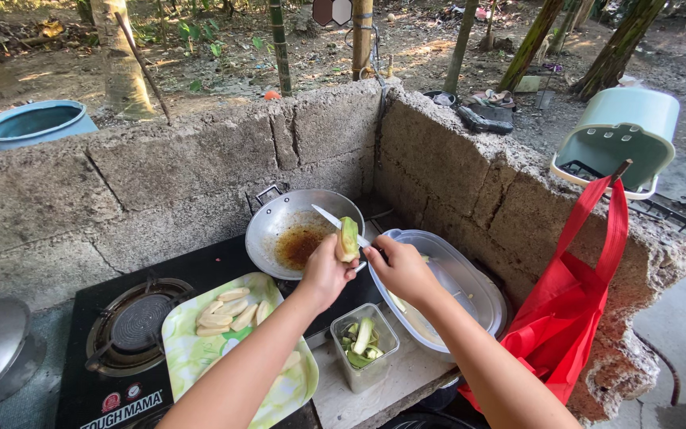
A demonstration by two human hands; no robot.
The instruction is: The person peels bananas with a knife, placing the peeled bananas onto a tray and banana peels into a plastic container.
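**A green banana held upright against a knife, over the stove**

The half-peeled green banana [348, 237] stands nearly upright in the left hand [325, 272]; its skin is pale green and yellowish, and a strip of lighter flesh shows along the side facing the camera. The left hand's fingers are curled shut around the lower half of the fruit, thumb toward the blade.

The right hand [401, 268] is closed on the handle of a small kitchen knife with a bright steel blade [329, 218]; the handle is mostly hidden inside the fist. The blade runs up and to the left from that hand, passing just behind the top of the banana and touching it.

Directly beyond both hands sits a round metal wok with wire handles [275, 226], holding a shallow pool of brown oil. Beneath the right hand lies a translucent oval plastic container with a white rim [470, 274]. Below the hands, toward the person, stands a small clear square plastic tub [363, 345] filled with green peelings. Under the left forearm rests a pale green patterned tray [192, 349] carrying a heap of peeled, cream-coloured banana slices [228, 311]. The tray overlaps a black gas stove [132, 326], whose burner lies left of it. A rough grey concrete-block wall [200, 159] encloses the corner, and a red cloth bag [573, 302] hangs to the right of the right arm.
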